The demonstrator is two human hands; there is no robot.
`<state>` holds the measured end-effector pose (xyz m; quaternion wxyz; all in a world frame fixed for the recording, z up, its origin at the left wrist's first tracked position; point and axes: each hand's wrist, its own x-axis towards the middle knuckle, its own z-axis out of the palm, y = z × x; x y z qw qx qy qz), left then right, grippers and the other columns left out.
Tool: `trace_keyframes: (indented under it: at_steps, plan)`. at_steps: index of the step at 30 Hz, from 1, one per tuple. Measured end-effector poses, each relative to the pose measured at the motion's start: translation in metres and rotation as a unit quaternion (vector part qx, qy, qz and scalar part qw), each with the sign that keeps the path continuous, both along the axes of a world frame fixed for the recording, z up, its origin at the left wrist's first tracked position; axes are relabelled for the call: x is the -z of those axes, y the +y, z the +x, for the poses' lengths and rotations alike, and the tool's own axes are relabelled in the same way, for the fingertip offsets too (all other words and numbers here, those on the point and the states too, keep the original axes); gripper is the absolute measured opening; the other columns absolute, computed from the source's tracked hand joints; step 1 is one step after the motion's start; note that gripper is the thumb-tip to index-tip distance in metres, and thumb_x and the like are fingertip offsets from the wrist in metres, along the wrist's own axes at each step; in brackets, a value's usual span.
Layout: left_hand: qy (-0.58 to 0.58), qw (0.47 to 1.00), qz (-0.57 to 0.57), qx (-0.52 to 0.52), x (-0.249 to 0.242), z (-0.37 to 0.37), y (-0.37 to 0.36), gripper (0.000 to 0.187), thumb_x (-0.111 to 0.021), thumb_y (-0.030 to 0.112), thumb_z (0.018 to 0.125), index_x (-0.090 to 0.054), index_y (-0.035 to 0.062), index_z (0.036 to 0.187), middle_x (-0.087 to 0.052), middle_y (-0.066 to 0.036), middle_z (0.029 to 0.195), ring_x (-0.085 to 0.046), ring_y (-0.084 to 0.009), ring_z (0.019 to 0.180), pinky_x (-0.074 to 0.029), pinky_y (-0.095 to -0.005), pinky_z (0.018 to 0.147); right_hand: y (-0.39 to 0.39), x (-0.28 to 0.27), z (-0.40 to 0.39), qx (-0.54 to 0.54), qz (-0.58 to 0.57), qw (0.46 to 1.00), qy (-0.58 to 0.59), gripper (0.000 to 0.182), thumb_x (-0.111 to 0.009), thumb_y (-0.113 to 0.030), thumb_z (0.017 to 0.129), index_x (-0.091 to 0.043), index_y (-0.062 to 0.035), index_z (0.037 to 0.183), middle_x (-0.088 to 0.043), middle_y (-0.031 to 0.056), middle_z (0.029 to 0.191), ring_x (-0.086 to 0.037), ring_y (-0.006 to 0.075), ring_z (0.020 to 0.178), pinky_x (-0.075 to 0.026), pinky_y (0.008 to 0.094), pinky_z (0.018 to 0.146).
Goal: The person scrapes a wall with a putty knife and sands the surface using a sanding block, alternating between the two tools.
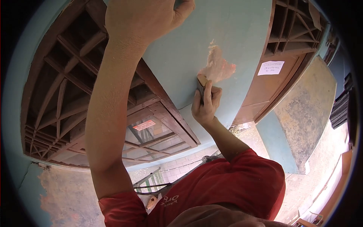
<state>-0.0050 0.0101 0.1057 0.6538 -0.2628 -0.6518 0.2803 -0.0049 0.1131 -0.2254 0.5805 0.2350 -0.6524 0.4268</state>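
My right hand is closed around a small dark scraper-like tool with a tan edge. The tool's tip rests at the lower left border of a bare pinkish-grey patch on the blue-green wall. My left hand is raised at the top, by the wall above the window frame. The frame's edge cuts off most of its fingers, and only a bent thumb shows, so what it holds, if anything, is hidden.
Brown wooden lattice and a glazed window lie left. On the right are a brown door with a white paper sign, and a worn, partly blue wall. Below, a green slatted object stands beyond the red shirt.
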Motion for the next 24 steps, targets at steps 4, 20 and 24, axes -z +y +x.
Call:
trace_keyframes:
  at_steps: [4,20,24]
  plan:
    - [-0.027,0.999,0.011,-0.015,0.002,0.01,0.006,0.044,-0.07,0.026,0.081,-0.068,0.0104,0.122,-0.056,-0.01,0.137,-0.05,-0.0297,0.133,-0.038,-0.0501,0.115,0.004,-0.12,-0.025,0.02,-0.057,0.995,0.084,0.069,-0.071,0.006,0.078,-0.055,-0.0001,0.145,-0.056,0.0114,0.098,-0.053,0.0234,0.081,-0.045,0.0339,0.064]
    - [0.019,1.0,-0.005,0.011,0.004,-0.008,-0.004,0.044,-0.071,0.026,0.081,-0.068,0.0118,0.122,-0.056,-0.008,0.138,-0.05,-0.0276,0.133,-0.038,-0.0481,0.114,-0.013,-0.043,-0.002,-0.015,-0.045,0.998,0.04,0.067,-0.069,0.007,0.083,-0.05,0.0059,0.147,-0.055,0.0131,0.1,-0.049,0.0246,0.085,-0.043,0.0353,0.072]
    - [-0.003,0.999,0.009,-0.041,0.001,0.011,0.004,0.043,-0.071,0.026,0.081,-0.068,0.0109,0.121,-0.056,-0.008,0.138,-0.051,-0.028,0.132,-0.039,-0.0485,0.114,-0.007,0.016,0.009,-0.024,0.018,1.0,0.01,0.066,-0.066,0.007,0.085,-0.045,0.0105,0.148,-0.056,0.0157,0.101,-0.048,0.0265,0.088,-0.044,0.0369,0.075]
